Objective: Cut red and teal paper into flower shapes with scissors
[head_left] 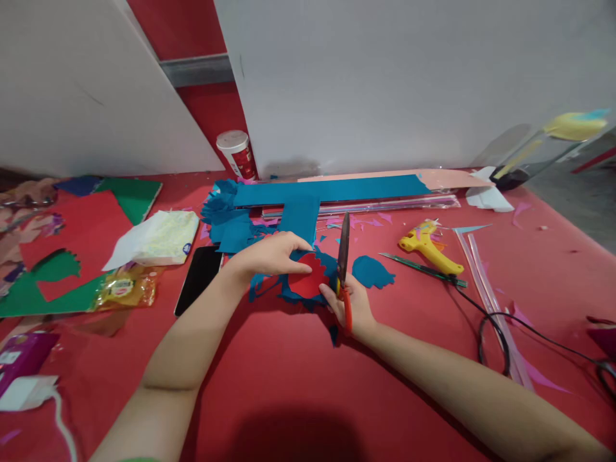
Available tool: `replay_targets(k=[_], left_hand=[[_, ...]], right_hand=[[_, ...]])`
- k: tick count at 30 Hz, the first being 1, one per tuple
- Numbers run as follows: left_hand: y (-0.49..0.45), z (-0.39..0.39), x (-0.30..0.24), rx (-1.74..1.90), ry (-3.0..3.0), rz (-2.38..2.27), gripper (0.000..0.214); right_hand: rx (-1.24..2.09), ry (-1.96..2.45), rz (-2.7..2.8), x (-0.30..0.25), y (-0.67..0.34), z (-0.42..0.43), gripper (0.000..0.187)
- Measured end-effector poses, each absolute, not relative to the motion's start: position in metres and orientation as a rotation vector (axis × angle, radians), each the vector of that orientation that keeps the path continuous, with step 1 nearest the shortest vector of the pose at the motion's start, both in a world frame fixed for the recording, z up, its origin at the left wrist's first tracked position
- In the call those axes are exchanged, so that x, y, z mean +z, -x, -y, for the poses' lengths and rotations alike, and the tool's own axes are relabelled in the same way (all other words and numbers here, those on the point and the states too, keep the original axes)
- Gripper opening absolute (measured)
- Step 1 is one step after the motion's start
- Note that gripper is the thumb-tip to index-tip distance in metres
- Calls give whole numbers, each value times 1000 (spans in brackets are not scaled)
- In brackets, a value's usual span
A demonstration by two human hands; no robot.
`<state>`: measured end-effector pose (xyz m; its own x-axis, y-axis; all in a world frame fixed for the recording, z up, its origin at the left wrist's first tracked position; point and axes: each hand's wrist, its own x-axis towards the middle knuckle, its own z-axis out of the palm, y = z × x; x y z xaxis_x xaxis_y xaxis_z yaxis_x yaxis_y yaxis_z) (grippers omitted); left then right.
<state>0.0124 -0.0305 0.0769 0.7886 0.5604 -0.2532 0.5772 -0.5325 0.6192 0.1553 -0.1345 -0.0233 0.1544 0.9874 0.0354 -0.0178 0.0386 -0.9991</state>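
Observation:
My left hand (269, 255) pinches a red paper shape backed with blue paper (308, 279) just above the red table (289, 385). My right hand (350, 303) grips scissors (343, 256) by their orange handles. The dark blades point away from me, right beside the red shape's right edge. A cut blue paper piece (371, 272) lies to the right of the scissors. More blue scraps (231, 224) are piled beyond my left hand.
A yellow glue gun (428, 247) with a black cord (500, 327) lies right. A long blue strip (332, 189), a paper cup (237, 154), a black phone (198, 277), a white packet (154, 239) and red and green sheets (72, 256) surround the work spot.

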Motion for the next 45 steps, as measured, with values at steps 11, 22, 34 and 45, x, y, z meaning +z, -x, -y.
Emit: replay_targets(k=[11, 22, 34, 45], left_hand=[[-13, 35, 87, 28, -2349, -965, 28], [-7, 32, 91, 160, -2331, -993, 22], [9, 29, 99, 481, -2271, -1172, 22], [9, 26, 97, 939, -1991, -1250, 18]], right_hand=[[1039, 1198, 1130, -21, -156, 135, 31], [1117, 1208, 1081, -22, -158, 135, 29], [1424, 946, 913, -42, -162, 132, 38], [1676, 864, 815, -17, -165, 139, 54]])
